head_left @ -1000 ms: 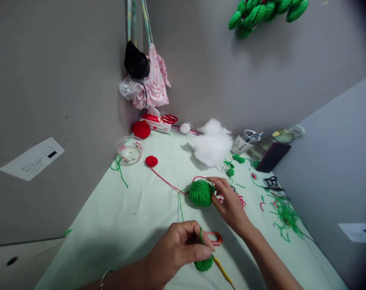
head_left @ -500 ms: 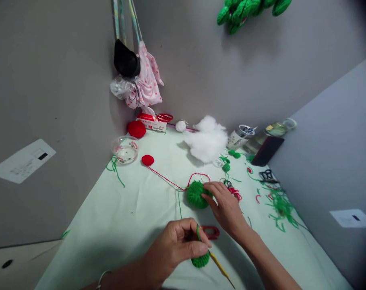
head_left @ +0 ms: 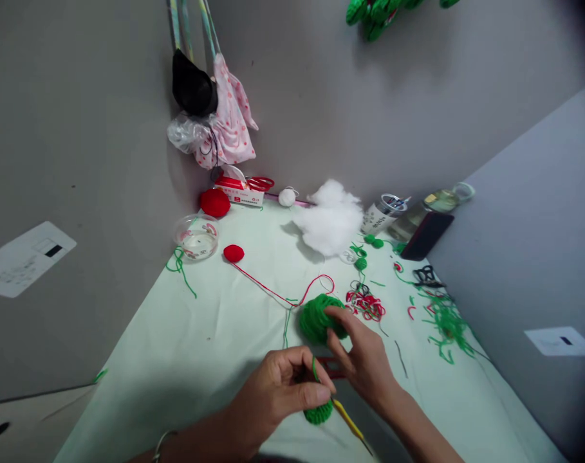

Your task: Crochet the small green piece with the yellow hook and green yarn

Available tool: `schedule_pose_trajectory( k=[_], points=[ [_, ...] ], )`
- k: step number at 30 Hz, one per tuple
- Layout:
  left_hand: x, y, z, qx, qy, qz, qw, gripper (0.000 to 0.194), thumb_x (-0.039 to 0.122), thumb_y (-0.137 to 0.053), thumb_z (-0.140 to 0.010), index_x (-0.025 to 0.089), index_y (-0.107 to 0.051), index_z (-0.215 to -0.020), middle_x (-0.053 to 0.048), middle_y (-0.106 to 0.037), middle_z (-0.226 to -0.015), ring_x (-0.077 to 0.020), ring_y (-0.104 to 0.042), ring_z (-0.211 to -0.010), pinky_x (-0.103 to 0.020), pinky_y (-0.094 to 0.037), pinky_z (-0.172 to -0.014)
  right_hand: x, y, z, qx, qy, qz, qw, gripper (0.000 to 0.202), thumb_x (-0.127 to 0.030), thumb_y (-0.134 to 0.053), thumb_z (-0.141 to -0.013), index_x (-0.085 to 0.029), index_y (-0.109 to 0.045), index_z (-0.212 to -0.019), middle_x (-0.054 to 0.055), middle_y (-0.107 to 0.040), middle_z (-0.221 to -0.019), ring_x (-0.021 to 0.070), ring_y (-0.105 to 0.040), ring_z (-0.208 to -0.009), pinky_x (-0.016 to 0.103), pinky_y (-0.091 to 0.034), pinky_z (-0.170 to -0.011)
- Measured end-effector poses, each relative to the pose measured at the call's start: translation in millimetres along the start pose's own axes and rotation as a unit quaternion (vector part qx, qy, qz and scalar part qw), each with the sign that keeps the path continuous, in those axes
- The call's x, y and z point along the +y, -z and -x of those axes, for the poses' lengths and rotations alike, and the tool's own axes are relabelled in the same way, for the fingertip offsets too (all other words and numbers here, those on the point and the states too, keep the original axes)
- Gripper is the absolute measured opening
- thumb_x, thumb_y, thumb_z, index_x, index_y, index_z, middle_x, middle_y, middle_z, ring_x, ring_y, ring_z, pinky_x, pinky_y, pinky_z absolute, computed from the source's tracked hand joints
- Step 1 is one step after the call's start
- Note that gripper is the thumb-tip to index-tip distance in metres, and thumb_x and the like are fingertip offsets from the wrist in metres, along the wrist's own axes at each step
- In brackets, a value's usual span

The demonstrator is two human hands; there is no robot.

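Observation:
My left hand [head_left: 289, 389] is closed around a small green crocheted piece [head_left: 318, 413], its thumb and fingers pinched together at the top. A yellow-handled crochet hook [head_left: 349, 419] sticks out from that piece toward the lower right. Green yarn loops over my left index finger. My right hand [head_left: 360, 350] has its thumb and fingers curved around the right side of a green yarn ball [head_left: 320, 317] on the cloth. Partly hidden between my hands lies a red object [head_left: 333, 368]. Red yarn runs from a small red ball [head_left: 233, 253] to beside the green ball.
White stuffing [head_left: 329, 218], a pen cup [head_left: 383, 214] and a dark phone-like slab [head_left: 427, 236] stand at the back. A clear bowl [head_left: 197, 238] is at left. Tangled red yarn [head_left: 365, 302] and green scraps [head_left: 446, 325] lie at right.
My right hand has moved slightly down toward my left hand, and the green ball has turned and shifted a little nearer. More of the red tangle shows. The view has tilted down slightly.

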State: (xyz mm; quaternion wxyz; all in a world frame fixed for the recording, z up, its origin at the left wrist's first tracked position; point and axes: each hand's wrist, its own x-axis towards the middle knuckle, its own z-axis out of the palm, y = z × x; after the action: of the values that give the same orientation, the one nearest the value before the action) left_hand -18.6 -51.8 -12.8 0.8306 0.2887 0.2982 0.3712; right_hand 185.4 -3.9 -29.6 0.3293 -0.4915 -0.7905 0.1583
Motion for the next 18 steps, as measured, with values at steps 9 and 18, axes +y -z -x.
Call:
schedule_pose_trajectory(
  k=[9, 18],
  points=[
    [1.5, 1.0, 1.6, -0.008, -0.004, 0.002, 1.000, 0.036, 0.043, -0.093, -0.071, 0.016, -0.071, -0.079, 0.000, -0.060, -0.074, -0.0116, -0.044, -0.067, -0.027, -0.034, -0.067, 11.3, 37.6, -23.0, -0.008, -0.271, -0.189, 0.944, 0.055, -0.056, -0.065, -0.091, -0.027, -0.062, -0.137, 0.008, -0.070, -0.111, 0.0246, -0.068, -0.093, 0.031, -0.053, -0.067],
    [2.1, 3.8, 0.8, -0.001, 0.006, 0.001, 1.000, 0.042, 0.047, -0.093, -0.069, 0.015, -0.069, -0.079, 0.001, -0.058, -0.072, -0.0119, -0.044, -0.066, -0.028, -0.035, -0.066, -3.5, 35.8, -50.4, -0.372, -0.062, 0.154, 0.913, 0.067, -0.037, -0.084, -0.080, -0.023, -0.061, -0.141, 0.015, -0.071, -0.128, 0.0322, -0.075, -0.099, 0.040, -0.057, -0.082]
  ],
)
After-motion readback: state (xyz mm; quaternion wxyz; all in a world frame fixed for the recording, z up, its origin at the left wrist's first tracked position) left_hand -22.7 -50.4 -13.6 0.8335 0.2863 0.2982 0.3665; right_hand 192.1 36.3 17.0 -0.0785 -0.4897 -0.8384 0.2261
